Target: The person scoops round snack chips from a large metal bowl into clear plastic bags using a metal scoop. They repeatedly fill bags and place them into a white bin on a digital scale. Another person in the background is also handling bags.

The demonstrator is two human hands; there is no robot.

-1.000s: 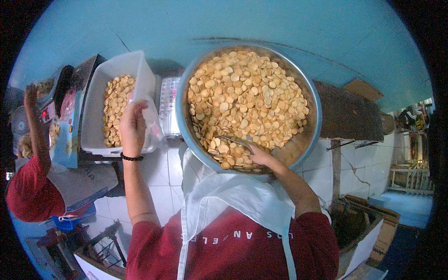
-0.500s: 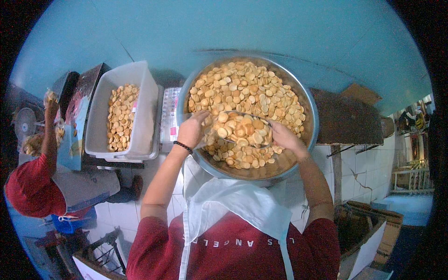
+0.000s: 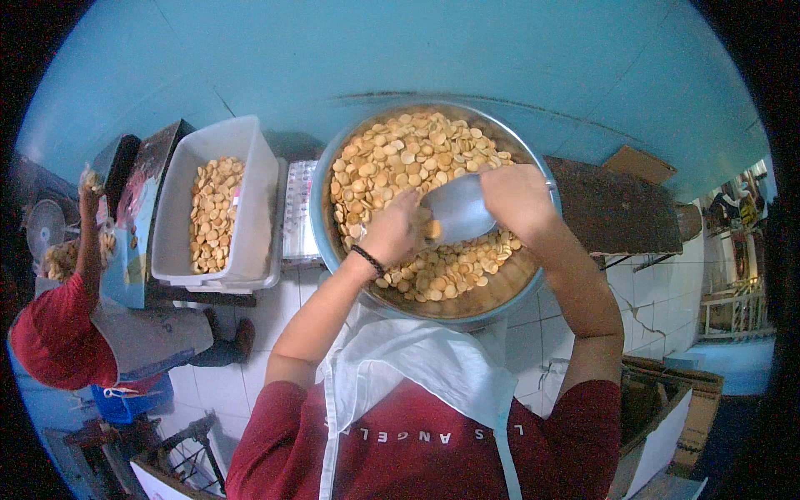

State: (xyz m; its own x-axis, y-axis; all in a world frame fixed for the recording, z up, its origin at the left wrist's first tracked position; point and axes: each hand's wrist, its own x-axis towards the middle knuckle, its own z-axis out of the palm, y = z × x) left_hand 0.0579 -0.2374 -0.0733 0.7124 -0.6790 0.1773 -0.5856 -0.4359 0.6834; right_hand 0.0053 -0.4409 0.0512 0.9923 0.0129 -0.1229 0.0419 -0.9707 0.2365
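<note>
A wide metal basin holds a heap of small round golden biscuits. My right hand grips a metal scoop above them. The scoop is tipped to the left, its smooth curved side showing and a biscuit or two at its mouth. My left hand, with a dark beaded bracelet at the wrist, is closed at the scoop's mouth around a clear plastic bag. Most of that bag is hidden behind the hand.
Left of the basin stands a pale plastic tub with more biscuits, beside a white printed stack. A co-worker in a red shirt is at the far left, one arm raised. A dark bench adjoins the basin's right, below a blue wall.
The scoop, level and heaped with biscuits before, has tipped over toward my left hand and no longer shows its load. My right hand has risen and turned over; my left hand has shifted right.
</note>
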